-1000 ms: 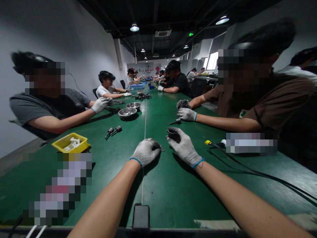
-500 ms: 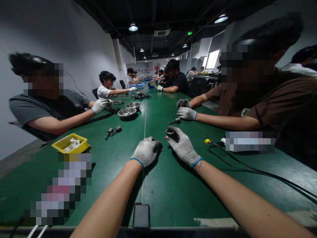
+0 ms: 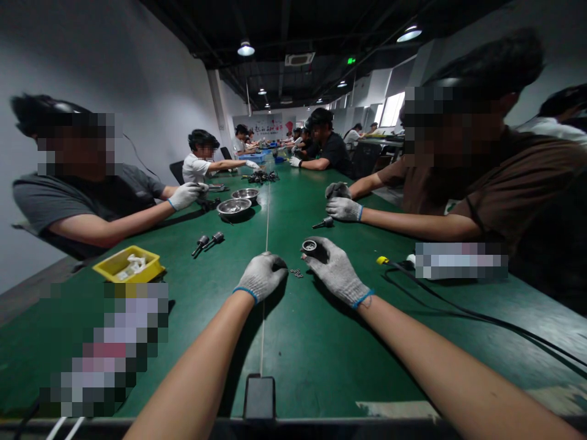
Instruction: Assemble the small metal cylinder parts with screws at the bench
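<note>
Since the half-second-earlier frame, left hand (image 3: 261, 276), in a grey-white knitted glove with blue cuff, has shifted slightly toward the left edge of the long green-topped table (image 3: 321, 366), baring more of a small cluster of grey metal rings (image 3: 297, 274). Short dark cylinder with a pale ringed end (image 3: 309, 245) has tipped; that end now shows more fully.

Left hand: fingers curled, tips down near the tabletop, just beside the rings. Cannot tell whether anything is pinched inside.

Right hand (image 3: 338, 269), gloved alike, grips the cylinder between thumb and fingers, ringed end upward, above the table and a little farther from the near edge than the rings. Rings lie loose between the two hands, clear of the cylinder.

Toward the left edge: yellow rectangular plastic tray (image 3: 153, 269) with white pieces inside. Farther up the table, two dark metal parts with thick heads and thin rods (image 3: 208, 242), then two round shiny steel bowls (image 3: 234, 211).

Toward the right edge: black cable with a yellow tip (image 3: 440, 298). Beyond the right hand, a co-worker's gloved hand (image 3: 345, 209); similar rod-ended part (image 3: 323, 222) near it. Black box (image 3: 259, 396) sits at the near edge.
</note>
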Tool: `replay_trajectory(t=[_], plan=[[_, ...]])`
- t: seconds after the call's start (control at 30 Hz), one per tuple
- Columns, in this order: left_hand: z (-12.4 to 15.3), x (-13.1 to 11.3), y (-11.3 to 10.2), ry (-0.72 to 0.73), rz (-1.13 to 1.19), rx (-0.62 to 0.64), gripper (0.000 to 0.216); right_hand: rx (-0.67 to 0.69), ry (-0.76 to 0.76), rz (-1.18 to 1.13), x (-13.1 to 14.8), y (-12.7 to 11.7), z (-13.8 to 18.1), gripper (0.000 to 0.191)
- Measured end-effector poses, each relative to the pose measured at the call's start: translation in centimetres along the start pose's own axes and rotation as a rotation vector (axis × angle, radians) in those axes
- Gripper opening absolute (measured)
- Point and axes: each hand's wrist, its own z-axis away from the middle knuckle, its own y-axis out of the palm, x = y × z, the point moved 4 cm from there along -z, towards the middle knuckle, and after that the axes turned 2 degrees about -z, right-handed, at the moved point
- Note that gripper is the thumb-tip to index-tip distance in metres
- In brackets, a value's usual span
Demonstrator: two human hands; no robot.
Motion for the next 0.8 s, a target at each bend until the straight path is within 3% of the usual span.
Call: replay_trajectory(t=[0.8], plan=[[0.01,0.24,-0.3,-0.041,0.071,-0.02,0.018,0.026,-0.062,0.092,0.34,0.09,0.2,0.038]])
